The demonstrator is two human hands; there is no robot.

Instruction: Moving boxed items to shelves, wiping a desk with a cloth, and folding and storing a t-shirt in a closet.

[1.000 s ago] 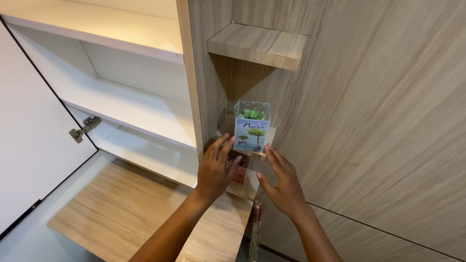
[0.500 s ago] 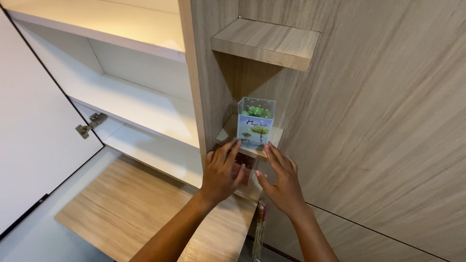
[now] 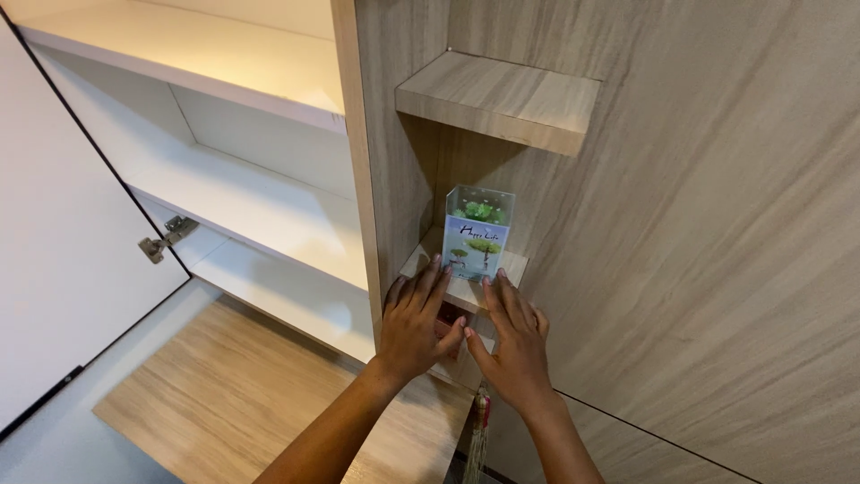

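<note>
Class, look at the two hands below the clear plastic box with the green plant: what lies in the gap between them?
In the head view, a small reddish object on the lower wooden shelf shows between the left hand and the right hand; what it is cannot be told.

You have one view only, from the camera on your head. It looks forward and slightly down into the corner where the open white cabinet [image 3: 242, 193] meets the wood wall panel [image 3: 717, 224]. It sits close, at arm's reach of the small corner shelf [image 3: 466, 289], which lies near the middle of the frame. Your forearms enter from the bottom edge, and the cabinet door [image 3: 63, 269] fills the left edge.
</note>
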